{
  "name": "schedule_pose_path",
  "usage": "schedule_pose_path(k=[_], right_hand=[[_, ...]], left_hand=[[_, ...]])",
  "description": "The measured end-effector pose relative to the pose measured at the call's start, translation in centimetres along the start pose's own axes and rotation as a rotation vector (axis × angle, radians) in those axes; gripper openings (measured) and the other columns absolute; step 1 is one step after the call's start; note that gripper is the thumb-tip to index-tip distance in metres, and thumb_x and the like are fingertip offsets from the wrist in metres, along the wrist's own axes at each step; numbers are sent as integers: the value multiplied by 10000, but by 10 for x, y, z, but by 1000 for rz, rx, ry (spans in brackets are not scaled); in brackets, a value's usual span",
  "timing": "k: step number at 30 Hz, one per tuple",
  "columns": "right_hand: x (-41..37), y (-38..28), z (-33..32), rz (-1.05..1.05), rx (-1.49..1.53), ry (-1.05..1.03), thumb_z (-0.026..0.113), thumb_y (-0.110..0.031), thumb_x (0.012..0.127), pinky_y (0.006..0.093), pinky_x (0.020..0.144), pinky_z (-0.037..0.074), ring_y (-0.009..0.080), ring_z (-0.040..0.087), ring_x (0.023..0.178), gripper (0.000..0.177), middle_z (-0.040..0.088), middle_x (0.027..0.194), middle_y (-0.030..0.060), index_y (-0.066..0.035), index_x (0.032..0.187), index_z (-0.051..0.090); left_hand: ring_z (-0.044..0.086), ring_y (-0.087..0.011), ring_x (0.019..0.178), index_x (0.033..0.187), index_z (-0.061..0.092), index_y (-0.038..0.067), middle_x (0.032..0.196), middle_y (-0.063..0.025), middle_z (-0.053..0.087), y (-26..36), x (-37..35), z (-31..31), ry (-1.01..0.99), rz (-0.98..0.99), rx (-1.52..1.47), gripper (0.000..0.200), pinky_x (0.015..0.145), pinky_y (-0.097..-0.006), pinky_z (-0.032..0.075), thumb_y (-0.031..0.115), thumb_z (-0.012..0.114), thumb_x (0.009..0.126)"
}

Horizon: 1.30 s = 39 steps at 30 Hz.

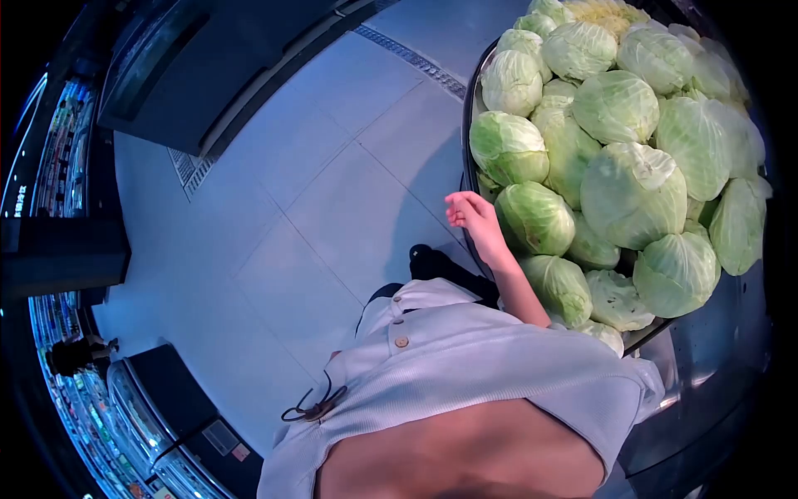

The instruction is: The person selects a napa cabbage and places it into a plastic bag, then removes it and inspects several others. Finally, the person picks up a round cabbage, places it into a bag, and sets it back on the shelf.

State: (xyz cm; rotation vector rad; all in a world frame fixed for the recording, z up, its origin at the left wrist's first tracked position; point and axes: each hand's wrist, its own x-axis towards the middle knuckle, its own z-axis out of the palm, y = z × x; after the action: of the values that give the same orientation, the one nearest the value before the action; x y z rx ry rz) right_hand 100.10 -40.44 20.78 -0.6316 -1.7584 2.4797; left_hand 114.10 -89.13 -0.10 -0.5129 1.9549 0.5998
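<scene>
My right hand [475, 218] hangs beside the rim of a large dark-edged bin [467, 125] heaped with cabbages. Its fingers are loosely curled and a little apart, with nothing visible in them. Nearest to it is a green cabbage [536, 218] at the bin's near left side. Another cabbage [509, 148], paler on top, lies just beyond. A bigger round cabbage [633, 195] sits in the middle of the heap. My left hand is out of sight, on the far side of my light buttoned top [465, 358].
Grey floor tiles [324, 200] stretch to the left of the bin. A dark cabinet [199, 75] stands at the upper left, with a floor grate [191, 170] by it. Lit shelves [62, 150] line the far left. A glass-fronted case [145, 416] is at the lower left.
</scene>
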Motion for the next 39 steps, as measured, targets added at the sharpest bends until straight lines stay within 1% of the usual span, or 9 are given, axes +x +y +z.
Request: schedule_pose_path(k=[5,11,14,22,26,30,35,37,39], right_hand=[[76,-17,15,102,394,236,475,-537,965,292,713,492,148,578,748,559,583,797,40,-35,1207,517],[108,6,20,60,584,661,435,-651,925,291,655,502,156,581,681,649,564,748,50,-22,1014,565],[119,13,41,-48,604,891,503,-582,935,240,573,479,130,575,622,564,551,728,37,-21,957,556],[137,32,60,-416,933,1322,633,-392,917,357,709,512,204,593,752,355,569,811,85,-54,934,523],[155,3,64,-390,1056,1522,582,-353,896,390,773,521,261,610,823,377,590,857,117,-24,1051,487],[155,-3,60,-384,1188,1496,523,-373,876,417,802,513,262,606,849,379,594,882,114,-26,1027,524],[172,8,55,-283,1365,1618,483,-391,886,435,803,505,241,595,835,324,596,889,73,-75,930,540],[177,8,52,-165,1158,1747,393,-402,939,417,714,538,239,623,771,365,584,875,100,-61,1052,455],[175,-12,54,-24,938,1833,347,-406,962,396,648,553,243,642,718,397,577,865,119,-45,1119,402]], left_hand=[[660,-184,713,994,646,40,824,-99,675,46,74,-98,-84,-36,-3,255,581,-311,498,237,675,835],[636,-153,656,1036,615,48,838,-80,664,257,228,-245,-68,132,-112,267,493,-270,462,244,656,859],[624,-138,728,1112,584,63,841,-39,629,442,256,-286,58,458,-41,413,562,-265,451,368,697,857],[612,-87,822,1070,655,17,937,-52,678,790,107,-196,-484,1372,357,312,721,-233,468,291,652,921],[624,-132,854,947,682,6,937,-49,675,826,-12,-126,-839,1605,379,190,803,-267,483,174,712,864],[554,-236,1112,1127,627,62,1166,-104,587,813,-105,-78,-1116,1909,641,401,941,-349,442,181,777,775],[474,-346,1200,1259,546,108,1313,-159,447,782,-129,-23,-1130,2151,936,706,1000,-428,412,359,842,669],[452,-398,1201,1381,449,142,1334,-204,426,775,-128,-12,-1116,2267,1011,890,1004,-478,397,433,840,637],[434,-446,1204,1416,402,151,1357,-248,391,767,-116,-6,-1137,2099,1164,912,1010,-489,386,404,830,652]])
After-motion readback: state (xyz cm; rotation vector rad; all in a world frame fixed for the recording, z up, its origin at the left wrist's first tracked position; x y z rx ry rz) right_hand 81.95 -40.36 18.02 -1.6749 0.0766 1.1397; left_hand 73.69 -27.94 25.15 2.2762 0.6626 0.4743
